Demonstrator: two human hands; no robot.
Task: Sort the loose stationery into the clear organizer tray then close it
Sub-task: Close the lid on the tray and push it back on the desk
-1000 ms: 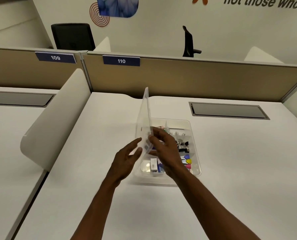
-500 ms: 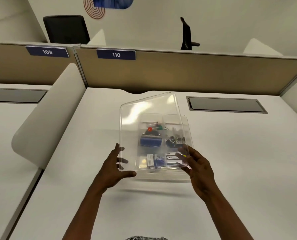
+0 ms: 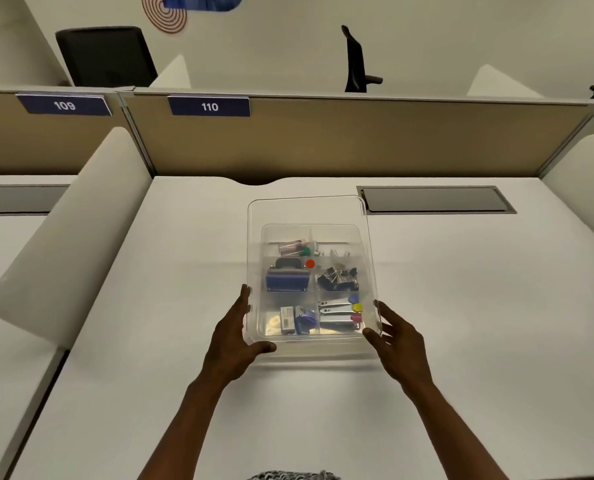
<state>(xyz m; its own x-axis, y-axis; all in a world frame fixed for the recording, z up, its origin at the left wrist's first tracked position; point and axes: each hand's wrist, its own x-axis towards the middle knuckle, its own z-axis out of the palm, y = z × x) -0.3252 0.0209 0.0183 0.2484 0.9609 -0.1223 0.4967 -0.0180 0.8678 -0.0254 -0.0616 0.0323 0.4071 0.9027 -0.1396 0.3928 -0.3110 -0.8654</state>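
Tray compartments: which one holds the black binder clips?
The middle-right compartment: black binder clips sit there, beside the blue stamp and above the colour-tipped clips.

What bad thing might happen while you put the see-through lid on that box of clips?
The clear plastic lid looks offset from the clear organizer tray beneath, reaching farther back, so it may not seat squarely. The left hand and right hand grip only its near corners, so it could slip or pinch a finger.

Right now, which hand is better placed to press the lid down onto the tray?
Neither clearly: left hand and right hand grip opposite near corners of the clear lid above the organizer tray.
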